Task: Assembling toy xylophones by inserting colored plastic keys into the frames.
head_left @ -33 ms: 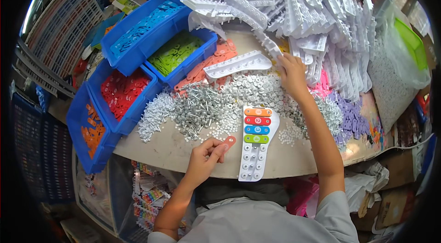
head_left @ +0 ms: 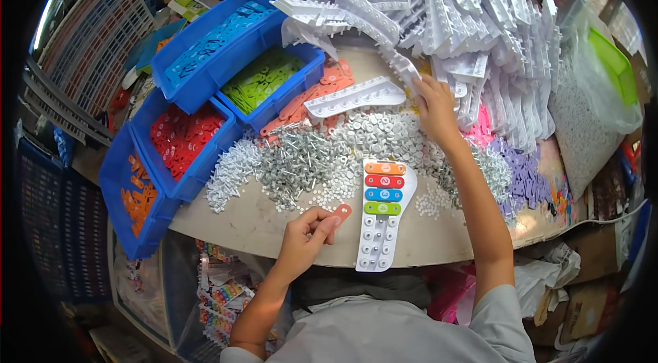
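My left hand (head_left: 306, 241), near the table's front edge, pinches a flat salmon-coloured plastic bar (head_left: 343, 212) with a rounded end. Just right of it lies a white tapered plastic base (head_left: 375, 243). Orange (head_left: 385, 168), red (head_left: 384, 180), blue (head_left: 383, 194) and green (head_left: 382, 208) bars cross its upper part; the lower part shows bare round posts and small metal pins. My right hand (head_left: 436, 109) reaches farther back, beyond the loose white caps (head_left: 384, 133). Its fingers are closed by the end of a white base (head_left: 399, 67); what they hold is hidden.
Blue bins (head_left: 236, 115) at the left hold blue, green, red and orange bars. Metal pins (head_left: 295, 161) and white pegs (head_left: 233, 171) lie heaped mid-table. White bases (head_left: 459, 20) are piled at the back, purple bars (head_left: 524, 174) at the right, beside a clear sack (head_left: 589, 109).
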The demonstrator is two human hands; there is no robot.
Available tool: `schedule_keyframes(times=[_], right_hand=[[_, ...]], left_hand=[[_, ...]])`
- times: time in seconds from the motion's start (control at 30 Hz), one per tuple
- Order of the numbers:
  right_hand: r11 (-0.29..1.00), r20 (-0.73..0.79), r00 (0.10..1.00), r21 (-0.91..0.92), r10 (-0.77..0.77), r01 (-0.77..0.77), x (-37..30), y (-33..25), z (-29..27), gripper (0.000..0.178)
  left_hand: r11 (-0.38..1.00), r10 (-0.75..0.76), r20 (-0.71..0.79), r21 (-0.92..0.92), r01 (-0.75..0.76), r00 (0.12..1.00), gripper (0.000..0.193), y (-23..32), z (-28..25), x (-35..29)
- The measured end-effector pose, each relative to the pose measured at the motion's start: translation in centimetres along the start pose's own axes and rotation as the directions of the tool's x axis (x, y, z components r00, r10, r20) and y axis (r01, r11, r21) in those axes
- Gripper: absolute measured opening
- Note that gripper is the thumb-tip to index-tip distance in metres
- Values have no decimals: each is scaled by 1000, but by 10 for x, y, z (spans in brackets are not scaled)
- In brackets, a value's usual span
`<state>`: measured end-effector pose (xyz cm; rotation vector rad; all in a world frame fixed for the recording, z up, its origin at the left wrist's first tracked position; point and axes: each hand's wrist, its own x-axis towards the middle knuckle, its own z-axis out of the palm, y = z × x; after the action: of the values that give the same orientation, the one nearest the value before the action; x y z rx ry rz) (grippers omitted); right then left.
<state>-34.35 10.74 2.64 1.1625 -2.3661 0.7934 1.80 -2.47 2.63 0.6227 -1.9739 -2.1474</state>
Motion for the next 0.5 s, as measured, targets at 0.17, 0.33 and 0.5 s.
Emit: schedule_keyframes(times=[0.17, 0.33, 0.5], right_hand=[[963, 48, 981, 206, -186, 173, 40, -44, -3, 31], [840, 148, 988, 531, 37, -111, 70, -30, 3, 22], [963, 211, 977, -258, -15, 71, 67, 36, 29, 13]], left_hand=[[998, -25, -29, -63, 23, 999, 17, -6, -2, -2], [996, -3, -47, -91, -2, 999, 16, -4, -1, -5], [985, 4, -105, -169, -21, 994, 21, -12, -3, -4]])
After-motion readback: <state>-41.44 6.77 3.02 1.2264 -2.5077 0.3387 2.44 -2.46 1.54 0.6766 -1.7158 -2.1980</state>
